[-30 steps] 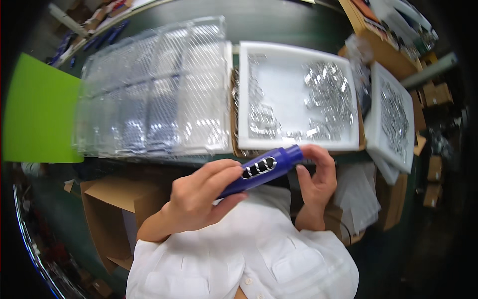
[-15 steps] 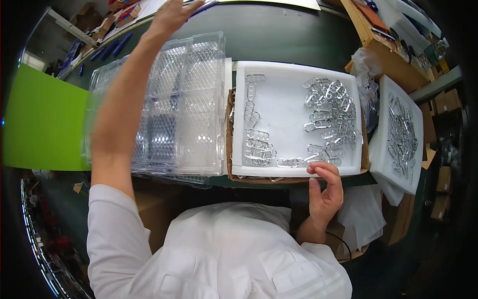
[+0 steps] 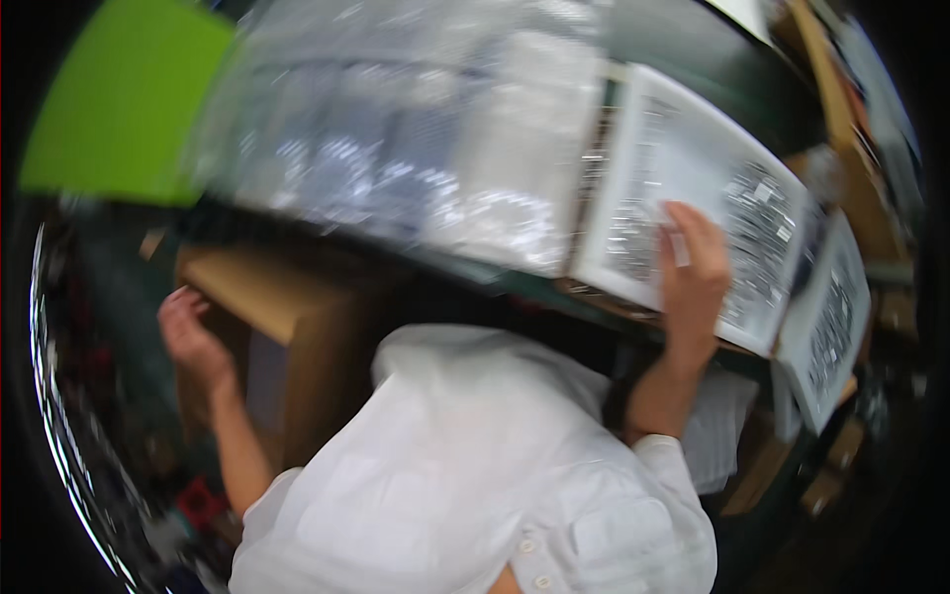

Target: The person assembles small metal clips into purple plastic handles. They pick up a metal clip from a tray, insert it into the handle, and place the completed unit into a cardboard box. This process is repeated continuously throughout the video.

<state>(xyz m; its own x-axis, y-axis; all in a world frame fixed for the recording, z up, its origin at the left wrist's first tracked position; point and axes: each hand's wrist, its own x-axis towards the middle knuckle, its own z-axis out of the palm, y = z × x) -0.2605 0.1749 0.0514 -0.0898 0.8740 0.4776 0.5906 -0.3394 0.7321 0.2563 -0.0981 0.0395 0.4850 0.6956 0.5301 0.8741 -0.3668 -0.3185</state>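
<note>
My left hand (image 3: 195, 342) is lowered beside a cardboard box (image 3: 252, 287) below the table's edge. Its fingers are loosely bent and apart, and nothing shows in them. Over the near part of a white foam tray (image 3: 683, 129) hangs my right hand (image 3: 696, 272). Its fingers are curved, with a gap between thumb and forefinger; blur hides whether they touch anything. Small shiny metal clips (image 3: 760, 238) lie heaped on the tray's right side, with more along its left side.
Clear plastic compartment trays (image 3: 510, 148) lie left of the foam tray, some compartments holding bluish contents. A bright green panel (image 3: 124, 104) stands at the far left. At the right, another foam tray (image 3: 792, 351) bearing clips leans tilted.
My left hand has come down from the table's far side, where it held something bluish, to beside the cardboard box. My right hand has moved farther over the foam tray. The view has turned left.
</note>
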